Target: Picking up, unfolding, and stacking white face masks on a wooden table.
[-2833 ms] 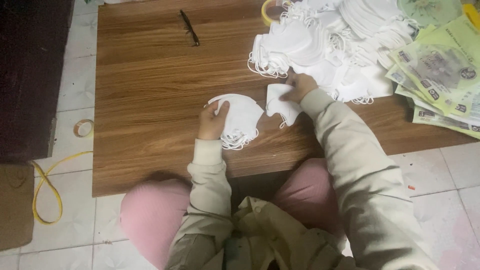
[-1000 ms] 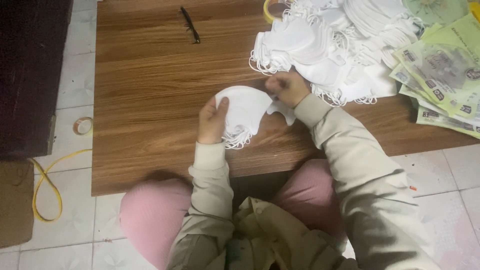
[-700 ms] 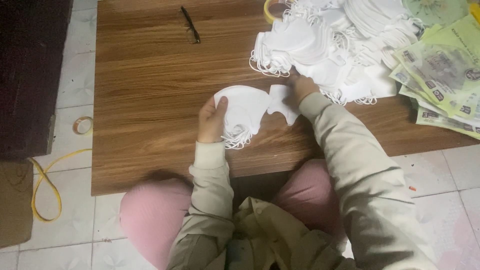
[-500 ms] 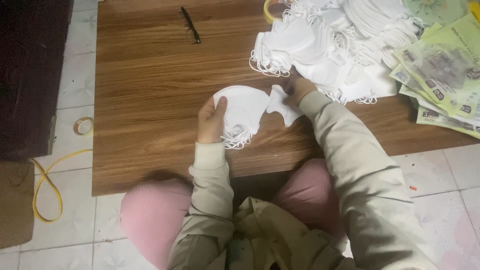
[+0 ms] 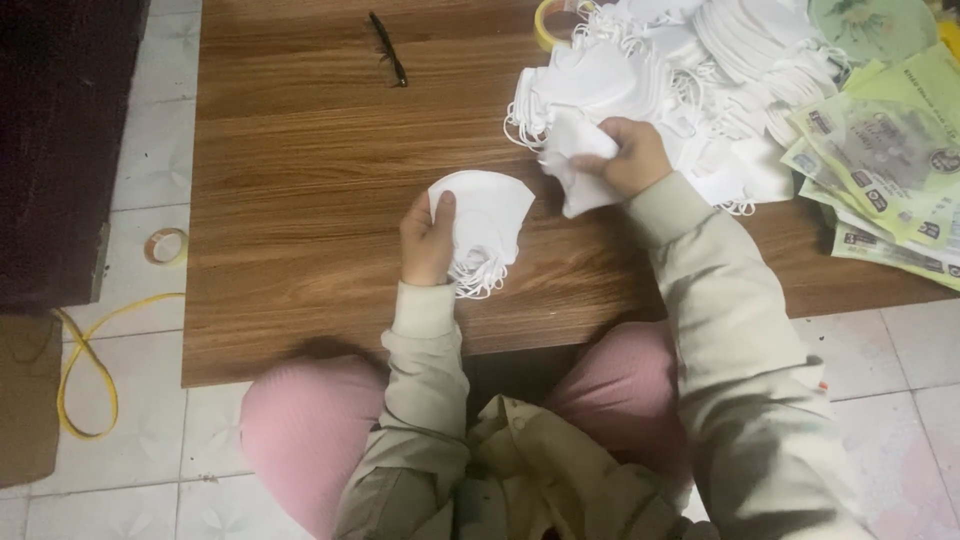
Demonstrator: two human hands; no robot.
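Two white masks are in hand: the right hand [image 5: 632, 158] is closed around a single mask [image 5: 578, 165], pinching it just at the near edge of the pile [image 5: 680, 80], while the left hand [image 5: 428, 238] grips a small stack [image 5: 490, 228] of folded masks, thumb on top, their ear loops spilling toward the person. The stack rests on the wooden table [image 5: 300, 180], near its front edge and well apart from the pile; the single mask hangs between stack and pile, lifted slightly off the wood. The pile of loose white masks spreads over the table's far right corner. Beside it to the right lie green printed packets [image 5: 880, 170], overlapping. A yellow tape roll [image 5: 552, 14] peeks out at the pile's far edge, and a dark pen [image 5: 387, 48] lies alone farther left. On the tiled floor to the left sit another tape roll [image 5: 166, 246] and a yellow cord [image 5: 85, 365].
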